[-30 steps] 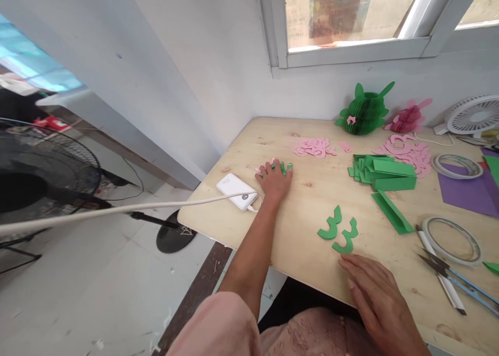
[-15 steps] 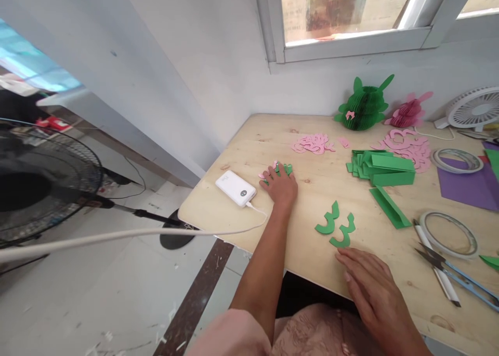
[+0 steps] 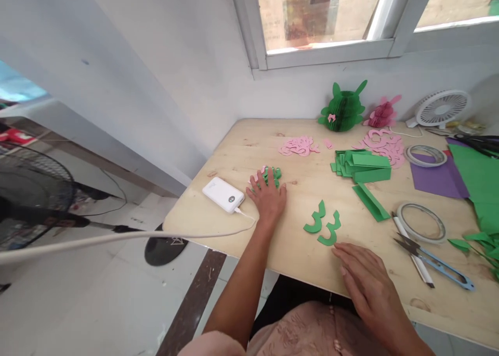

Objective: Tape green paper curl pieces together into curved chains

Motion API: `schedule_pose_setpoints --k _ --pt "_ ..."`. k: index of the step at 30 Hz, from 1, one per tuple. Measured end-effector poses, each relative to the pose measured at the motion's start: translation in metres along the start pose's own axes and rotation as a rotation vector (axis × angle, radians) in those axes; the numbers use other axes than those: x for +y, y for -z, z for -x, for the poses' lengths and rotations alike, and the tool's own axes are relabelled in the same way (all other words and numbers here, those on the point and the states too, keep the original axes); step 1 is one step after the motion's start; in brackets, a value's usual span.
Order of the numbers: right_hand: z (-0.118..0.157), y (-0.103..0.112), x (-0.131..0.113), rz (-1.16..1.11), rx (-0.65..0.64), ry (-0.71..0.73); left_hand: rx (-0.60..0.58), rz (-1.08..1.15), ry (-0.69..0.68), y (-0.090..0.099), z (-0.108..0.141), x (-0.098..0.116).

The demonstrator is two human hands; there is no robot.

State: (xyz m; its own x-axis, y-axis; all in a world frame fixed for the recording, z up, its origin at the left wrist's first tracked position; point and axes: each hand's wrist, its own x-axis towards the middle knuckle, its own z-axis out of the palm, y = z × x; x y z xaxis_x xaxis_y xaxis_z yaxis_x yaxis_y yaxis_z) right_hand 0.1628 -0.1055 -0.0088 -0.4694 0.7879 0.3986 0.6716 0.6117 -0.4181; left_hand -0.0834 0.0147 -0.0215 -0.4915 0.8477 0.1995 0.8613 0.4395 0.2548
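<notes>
- The left hand (image 3: 268, 199) lies palm down with fingers spread over small green paper pieces (image 3: 277, 174) and pink paper pieces (image 3: 257, 179), just right of the white power bank (image 3: 218, 192).
- The right hand (image 3: 364, 280) is well apart from it, palm down near the table's near edge, its fingers side by side; no held thing shows.
- Two green scalloped cut-outs lie between the hands: one farther and left (image 3: 318, 222), the other nearer (image 3: 332, 236), at the right fingertips.
- Handling the small pieces well probably calls for flat, light fingertips, since thin paper may crease or scatter under a hard sweep.
- The charging cable (image 3: 117, 236) loops close to the left wrist; giving it room seems wise.
- The left fingers hide part of the small pieces, so their number and any pinch cannot be told.
- Whether the right fingertips touch the nearer cut-out is unclear.
- The green leaf-shaped scraps (image 3: 485, 244) are cut off at the right edge, the floor fan (image 3: 37, 189) at the left.
</notes>
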Motion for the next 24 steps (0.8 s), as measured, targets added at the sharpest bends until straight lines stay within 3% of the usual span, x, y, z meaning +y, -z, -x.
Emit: schedule_pose_setpoints --k 6,15,19,24 --pt "0.002 -0.001 0.001 0.015 0.004 -0.01 -0.098 -0.035 -0.033 -0.007 -0.014 -0.003" --pt "0.003 0.002 -0.001 0.004 0.004 -0.031 -0.108 -0.043 0.045 -0.012 -0.034 0.013" --pt "0.003 0.004 0.002 -0.003 -0.006 -0.075 -0.029 -0.03 -0.012 -0.006 -0.023 0.013" --pt "0.002 0.003 0.01 0.004 -0.011 -0.106 0.004 -0.009 -0.268 0.013 0.016 0.013"
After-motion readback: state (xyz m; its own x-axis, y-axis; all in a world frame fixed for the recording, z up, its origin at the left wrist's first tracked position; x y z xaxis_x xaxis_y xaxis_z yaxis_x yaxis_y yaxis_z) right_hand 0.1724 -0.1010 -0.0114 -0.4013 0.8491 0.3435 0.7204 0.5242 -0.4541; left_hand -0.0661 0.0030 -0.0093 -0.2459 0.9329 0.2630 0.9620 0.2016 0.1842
